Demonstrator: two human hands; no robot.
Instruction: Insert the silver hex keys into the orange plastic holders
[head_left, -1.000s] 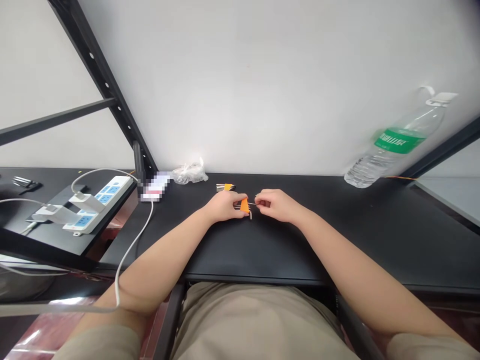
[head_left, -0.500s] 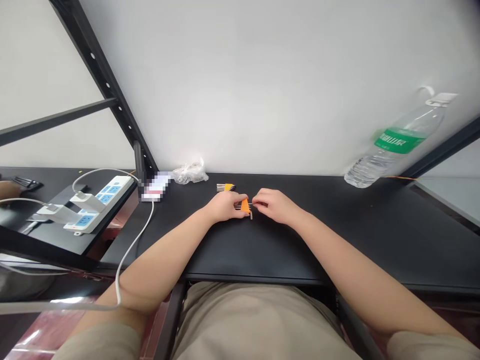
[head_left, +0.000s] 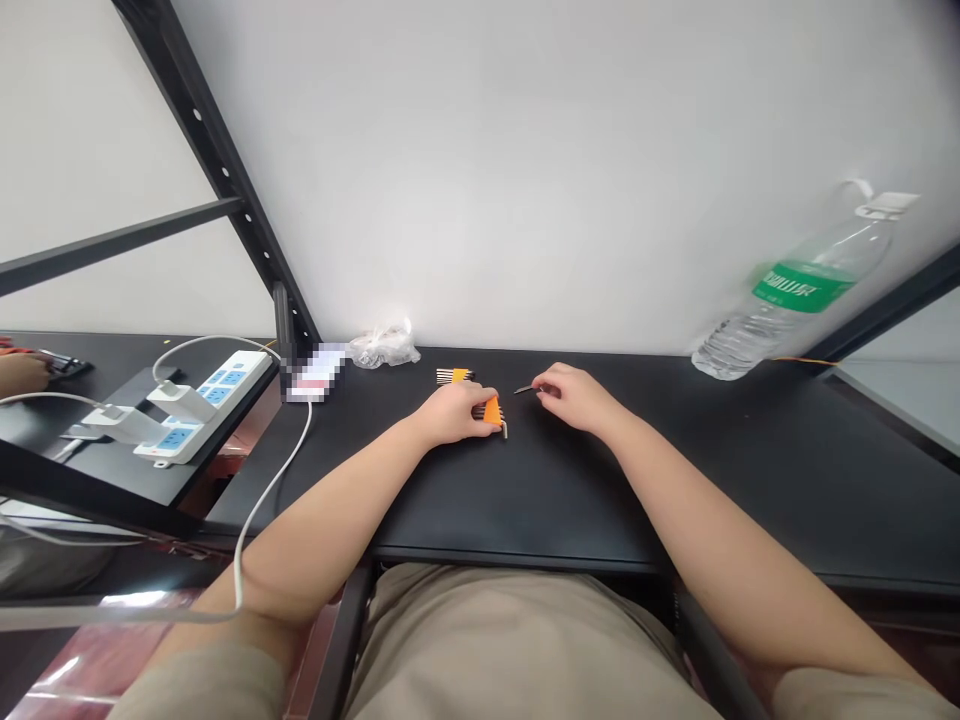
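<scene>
A: Hands first; what has each got?

B: Left hand (head_left: 454, 413) curled, thumb and fingers closed on an orange holder (head_left: 492, 411); right hand (head_left: 574, 396) nearly closed, thumb and fingertips pinching a slim dark rod (head_left: 523, 390), its free end towards the holder but apart from it.

A: Where does the holder sit?

B: Mid-table, at the left hand's fingertips; a second orange set (head_left: 460, 375) lies just beyond that hand; whether the holder rests on the black table (head_left: 480, 500) or hangs just above, cannot tell.

A: Likeliest trouble?

B: A dropped rod, I judge; the grip is small and the piece thin, so a slight roll of the fingertips could free it; dark on dark, it would be hard to spot.

A: And on the left?

B: Uneven squeezing could twist the holder; the bent metal piece (head_left: 505, 431) jutting at its near edge might then catch on the surface or work loose.

A: Surroundings?

B: White cable (head_left: 270, 480) crosses the left forearm (head_left: 322, 510) in view; contact uncertain; if touching, a sharp elbow shift could drag it; the bottle (head_left: 806, 285) stands well apart, little worry.
</scene>
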